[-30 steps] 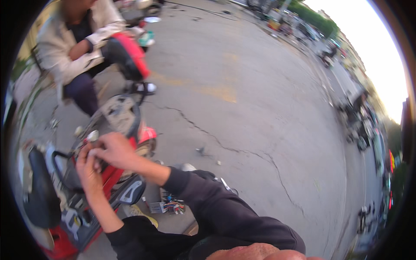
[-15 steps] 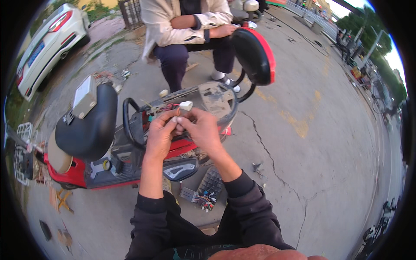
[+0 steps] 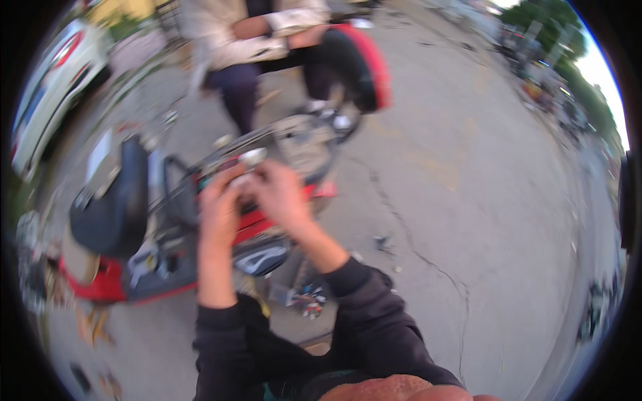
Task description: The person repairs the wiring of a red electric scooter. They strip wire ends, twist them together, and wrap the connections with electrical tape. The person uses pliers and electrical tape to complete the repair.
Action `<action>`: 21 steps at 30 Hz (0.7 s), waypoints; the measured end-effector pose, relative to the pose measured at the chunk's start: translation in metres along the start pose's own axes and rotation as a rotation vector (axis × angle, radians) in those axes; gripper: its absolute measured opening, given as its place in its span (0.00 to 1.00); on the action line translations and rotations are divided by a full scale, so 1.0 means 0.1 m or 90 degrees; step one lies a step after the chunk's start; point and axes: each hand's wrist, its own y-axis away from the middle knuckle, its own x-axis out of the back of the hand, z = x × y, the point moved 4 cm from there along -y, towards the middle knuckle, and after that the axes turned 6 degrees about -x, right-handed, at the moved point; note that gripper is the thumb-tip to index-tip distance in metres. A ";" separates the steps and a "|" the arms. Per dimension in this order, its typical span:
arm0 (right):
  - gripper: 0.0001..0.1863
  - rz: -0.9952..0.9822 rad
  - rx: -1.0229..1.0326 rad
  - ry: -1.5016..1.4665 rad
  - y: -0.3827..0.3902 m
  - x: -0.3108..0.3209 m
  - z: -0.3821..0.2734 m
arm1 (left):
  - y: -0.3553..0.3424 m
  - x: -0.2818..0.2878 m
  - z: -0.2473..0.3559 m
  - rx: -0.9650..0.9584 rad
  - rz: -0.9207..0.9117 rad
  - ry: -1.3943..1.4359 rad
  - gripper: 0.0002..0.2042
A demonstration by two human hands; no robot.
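My left hand (image 3: 221, 196) and my right hand (image 3: 279, 194) meet over the open rear of a red electric scooter (image 3: 100, 284), fingers pinched together. A white plug connector (image 3: 253, 157) sticks up just beyond my fingertips, and both hands seem to grip its thin wires. Motion blur hides the exact hold. Below my hands is the dusty compartment of the scooter, with red wires partly covered by my fingers. On the ground by my feet lies a grey box with a bundle of coloured wire plugs (image 3: 309, 301).
The scooter's black seat (image 3: 110, 210) is tipped up at left, with a silver metal box (image 3: 103, 160) on it. A black-and-red backrest (image 3: 354, 70) stands at the rear. Someone in a light jacket (image 3: 244, 47) sits opposite. A white car (image 3: 63, 93) is parked far left.
The whole view has shifted and blurred, so the scooter and my hands appear further left. My hands stay together by the white connector in much the same pose.
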 end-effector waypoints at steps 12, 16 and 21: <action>0.11 -0.037 -0.027 -0.098 -0.11 -0.17 0.18 | 0.12 -0.17 0.16 -0.043 0.047 -0.026 0.15; 0.13 -0.021 -0.021 -0.074 -0.12 -0.24 0.24 | 0.16 -0.16 0.22 -0.051 0.043 -0.072 0.16; 0.13 -0.007 0.011 0.034 -0.02 -0.28 0.11 | 0.27 -0.17 0.38 -0.082 0.022 -0.179 0.18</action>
